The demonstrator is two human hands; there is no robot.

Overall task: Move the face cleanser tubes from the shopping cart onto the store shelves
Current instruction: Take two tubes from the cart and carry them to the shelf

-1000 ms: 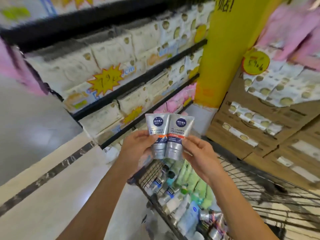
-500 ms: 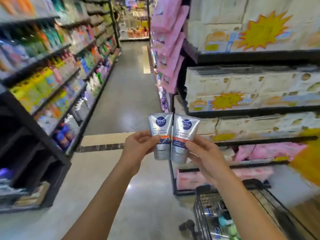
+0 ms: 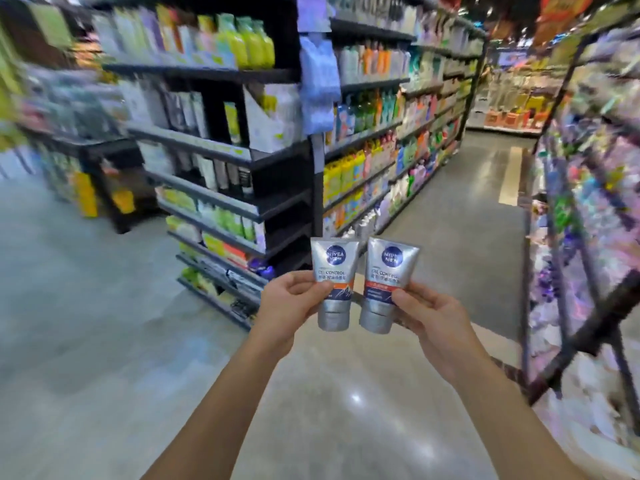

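as they are held up side by side over the aisle floor (image 3: 104,341), the two silver nivea men "oil control" face cleanser tubes stand upright with their caps pointing down and their printed fronts towards the camera. the left tube (image 3: 334,284) sits in the left hand (image 3: 287,306), whose thumb presses on the front near the orange band while the fingers curl behind it. the right tube (image 3: 386,282) leans slightly to the right and is pinched the same way by the right hand (image 3: 433,317), thumb on the front edge. the tubes are just beside each other with a narrow gap between them, and neither touches any shelf. both bare forearms reach forward from the bottom of the view. beyond the tubes stands a dark end shelf unit (image 3: 214,199) with tubes and boxes, blurred. next to it long aisle shelves (image 3: 367,161) carry coloured bottles. a blurred right-hand rack (image 3: 588,237) holds pale and pink packs.
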